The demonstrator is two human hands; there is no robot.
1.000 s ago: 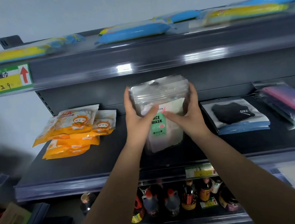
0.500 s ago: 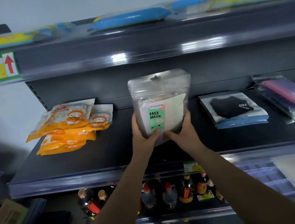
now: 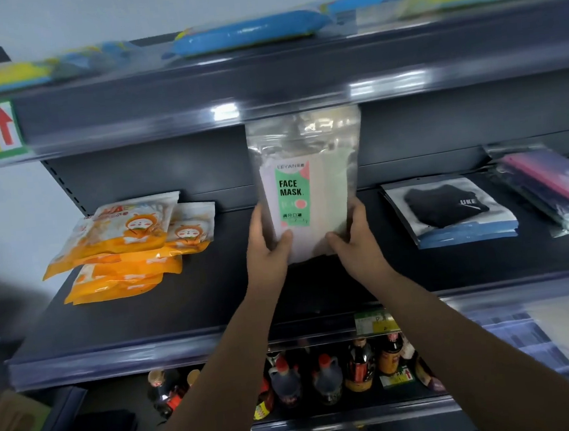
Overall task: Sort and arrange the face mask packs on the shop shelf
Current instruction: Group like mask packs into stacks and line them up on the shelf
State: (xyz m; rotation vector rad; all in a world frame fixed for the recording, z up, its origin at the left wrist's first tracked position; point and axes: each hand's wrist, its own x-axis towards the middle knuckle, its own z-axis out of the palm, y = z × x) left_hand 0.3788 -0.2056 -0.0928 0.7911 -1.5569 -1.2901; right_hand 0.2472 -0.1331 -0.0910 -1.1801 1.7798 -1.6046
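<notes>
Since a second ago my hands have slid from the pack's sides down to its bottom corners, and the pack stands taller in front of me, its top now up against the lip of the upper shelf (image 3: 298, 76). My left hand (image 3: 268, 247) and right hand (image 3: 354, 240) clamp the clear face mask pack (image 3: 308, 185) between them, thumbs pressed on its front, the other fingers wrapped behind where I cannot see them. It is a glossy, crinkled plastic pouch, rectangular, with soft pale masks inside and a green label printed FACE MASK. Its long axis runs vertical, sealed header end up, label facing me, and it is upright over the middle of the dark metal shelf (image 3: 181, 310); whether its bottom edge touches the shelf I cannot tell. Well to its left lies a slumped stack of shiny orange packs (image 3: 121, 250), flat and fanned. To the right, well apart, a flat square pack with a black mask (image 3: 448, 211) lies on the shelf, and beyond it a clear pack of pink and dark masks (image 3: 556, 188). Bottles (image 3: 324, 376) stand on the shelf below.
</notes>
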